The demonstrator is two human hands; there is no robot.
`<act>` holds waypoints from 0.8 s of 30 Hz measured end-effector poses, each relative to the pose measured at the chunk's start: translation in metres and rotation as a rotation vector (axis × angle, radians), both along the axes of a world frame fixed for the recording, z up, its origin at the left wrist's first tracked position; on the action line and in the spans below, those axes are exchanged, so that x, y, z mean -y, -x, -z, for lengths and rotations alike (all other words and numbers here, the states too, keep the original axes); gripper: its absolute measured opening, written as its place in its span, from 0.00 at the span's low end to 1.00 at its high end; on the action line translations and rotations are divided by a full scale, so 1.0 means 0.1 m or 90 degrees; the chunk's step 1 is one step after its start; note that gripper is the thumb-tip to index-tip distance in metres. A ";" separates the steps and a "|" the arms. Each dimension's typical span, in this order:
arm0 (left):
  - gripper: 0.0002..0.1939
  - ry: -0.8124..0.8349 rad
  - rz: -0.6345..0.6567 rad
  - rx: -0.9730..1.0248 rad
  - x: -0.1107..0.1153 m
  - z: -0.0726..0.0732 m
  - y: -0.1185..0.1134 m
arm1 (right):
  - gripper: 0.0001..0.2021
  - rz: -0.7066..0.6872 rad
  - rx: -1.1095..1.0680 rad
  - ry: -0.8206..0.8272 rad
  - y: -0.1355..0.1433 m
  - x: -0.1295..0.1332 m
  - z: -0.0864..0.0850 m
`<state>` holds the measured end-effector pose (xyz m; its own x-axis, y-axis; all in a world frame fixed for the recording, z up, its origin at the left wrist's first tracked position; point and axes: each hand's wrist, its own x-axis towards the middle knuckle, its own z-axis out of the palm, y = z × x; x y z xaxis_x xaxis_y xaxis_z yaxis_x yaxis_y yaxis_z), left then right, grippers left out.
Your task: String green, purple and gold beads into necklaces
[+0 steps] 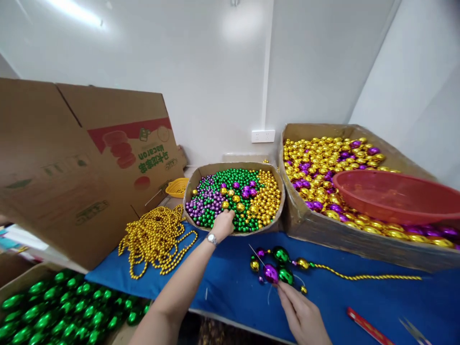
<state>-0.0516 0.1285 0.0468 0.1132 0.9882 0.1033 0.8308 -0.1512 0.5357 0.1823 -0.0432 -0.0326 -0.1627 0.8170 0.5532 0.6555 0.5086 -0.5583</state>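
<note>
My left hand (pixel 224 224), a watch on its wrist, reaches into the front of a low cardboard box (pixel 190 184) of small green, purple and gold beads. Its fingers are closed beside a larger gold bead (pixel 224 205); what they hold is hidden. My right hand (pixel 302 309) is closed on a bead strand at a large purple bead (pixel 270 273). A thin needle (pixel 256 254) sticks up past that bead. Green beads (pixel 281 255) and gold ones lie along the curled strand, and a twisted gold cord (pixel 366 277) runs off to the right on the blue cloth (pixel 230 273).
Gold bead chains (pixel 154 239) lie in a heap left of the box. A large carton (pixel 108 167) stands behind them. At right, a bigger box holds gold and purple beads and a red basin (pixel 398 196). Scissors (pixel 413 330) and a red strip (pixel 368 326) lie front right.
</note>
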 end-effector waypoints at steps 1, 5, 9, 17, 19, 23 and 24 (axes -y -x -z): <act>0.13 -0.004 -0.001 0.048 0.04 -0.01 0.01 | 0.18 0.002 -0.003 0.002 0.00 0.01 -0.01; 0.14 0.014 0.026 0.247 0.33 0.00 -0.02 | 0.17 0.008 -0.012 0.007 -0.01 0.03 -0.05; 0.15 0.131 0.054 0.615 0.70 0.05 -0.11 | 0.17 0.001 -0.006 0.003 0.02 0.04 -0.07; 0.13 0.329 0.017 1.025 0.95 0.11 -0.22 | 0.17 -0.011 0.019 -0.017 0.06 0.04 -0.09; 0.14 0.329 0.003 1.037 0.97 0.12 -0.23 | 0.17 -0.014 0.022 -0.018 0.05 0.05 -0.09; 0.14 0.316 -0.018 1.051 1.00 0.12 -0.25 | 0.17 -0.020 0.037 -0.020 0.06 0.06 -0.07; 0.14 0.313 -0.021 1.050 1.01 0.11 -0.26 | 0.17 -0.020 0.042 -0.020 0.06 0.07 -0.07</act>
<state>-0.0257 0.0278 0.0359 0.1873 0.9599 -0.2088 -0.6025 0.2801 0.7474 0.1765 -0.0498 -0.0260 -0.2253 0.7936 0.5652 0.6737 0.5460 -0.4980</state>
